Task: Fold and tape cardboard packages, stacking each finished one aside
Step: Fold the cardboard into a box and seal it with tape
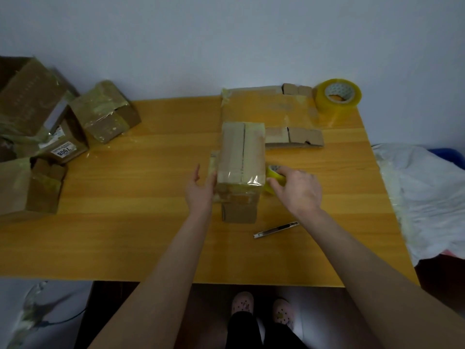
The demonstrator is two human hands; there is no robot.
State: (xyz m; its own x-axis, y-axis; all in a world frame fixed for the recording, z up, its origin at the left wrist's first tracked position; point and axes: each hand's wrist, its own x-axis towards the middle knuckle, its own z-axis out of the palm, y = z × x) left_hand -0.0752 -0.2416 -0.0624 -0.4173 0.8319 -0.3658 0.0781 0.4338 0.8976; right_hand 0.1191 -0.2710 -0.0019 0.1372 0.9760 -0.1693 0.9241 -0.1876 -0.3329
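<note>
Cardboard package (241, 157) stood mid-scene on the bench (125, 197). Left grip (201, 191), fingers straight, pressed its left side. Right grip (298, 190) curled round small tape roll (272, 173) just beside its right side.

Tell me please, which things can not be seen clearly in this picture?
Head view only:
The small tape roll: mostly covered by the right hand and the box.
The box's left side: hidden behind the left hand.
The knife blade: too small to tell if out.
The far-left boxes: cut by the frame edge.
</note>
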